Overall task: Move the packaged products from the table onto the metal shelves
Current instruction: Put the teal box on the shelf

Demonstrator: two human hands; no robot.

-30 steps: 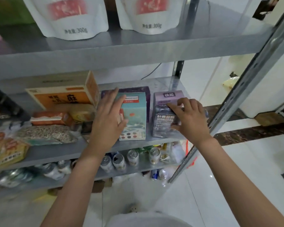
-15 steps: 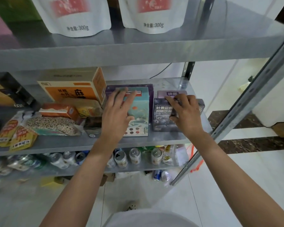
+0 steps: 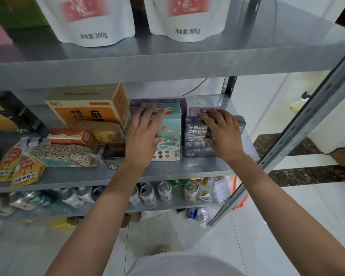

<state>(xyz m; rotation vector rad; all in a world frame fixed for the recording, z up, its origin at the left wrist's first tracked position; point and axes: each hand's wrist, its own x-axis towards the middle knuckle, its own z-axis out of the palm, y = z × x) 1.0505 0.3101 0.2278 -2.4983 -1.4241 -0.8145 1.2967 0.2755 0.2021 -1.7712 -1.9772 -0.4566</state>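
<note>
Drink box [image 3: 195, 148] stands right of taller box [image 3: 171, 136] on shelf [image 3: 207, 168]; cans [image 3: 164, 190] seemingly upright below.

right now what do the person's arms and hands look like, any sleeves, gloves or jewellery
The left forearm and right forearm are bare, with no sleeves in view. The left hand and right hand wear no gloves, and no rings, watch or bracelets show. A pale grey garment shows at the bottom edge.
</note>
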